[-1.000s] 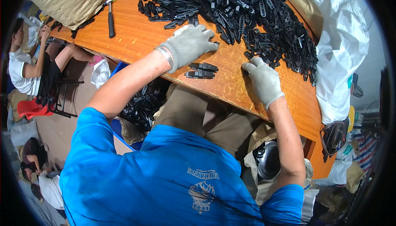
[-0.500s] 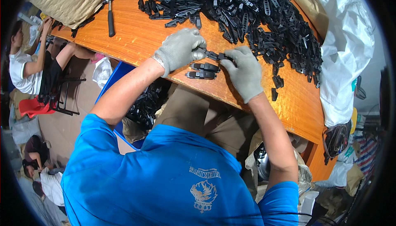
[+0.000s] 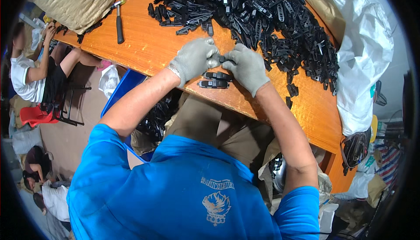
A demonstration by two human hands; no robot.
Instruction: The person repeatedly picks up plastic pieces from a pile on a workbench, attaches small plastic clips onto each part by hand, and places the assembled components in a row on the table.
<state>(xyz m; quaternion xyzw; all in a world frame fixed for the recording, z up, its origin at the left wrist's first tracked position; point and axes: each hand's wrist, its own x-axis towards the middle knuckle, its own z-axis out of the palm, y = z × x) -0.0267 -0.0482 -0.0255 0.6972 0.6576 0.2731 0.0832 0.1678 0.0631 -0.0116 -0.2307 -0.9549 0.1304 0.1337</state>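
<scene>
Both hands wear grey knit gloves and meet above the near part of the wooden table (image 3: pixel 144 43). Between their fingertips is a small black plastic part (image 3: pixel 222 59), mostly covered by the gloves. My left hand (image 3: pixel 197 57) pinches its left end, while my right hand (image 3: pixel 247 67) is closed round the right end. Just below the hands, two black plastic pieces, an upper one (image 3: pixel 217 76) and a lower one (image 3: pixel 213 84), lie side by side near the table edge. Beyond them spreads a big heap of loose black plastic parts (image 3: pixel 262 17).
A hammer (image 3: pixel 119 23) lies at the left, beside a large tan sack (image 3: pixel 72 3). A white woven sack (image 3: pixel 363 56) hangs over the right edge. Below the table, a blue bin (image 3: pixel 118 93) holds more black parts. Another person (image 3: pixel 30 69) sits at the far left.
My right hand has moved left toward my left hand, and the gap between them has narrowed. Less of the held black part shows now. The two pieces below stay in place.
</scene>
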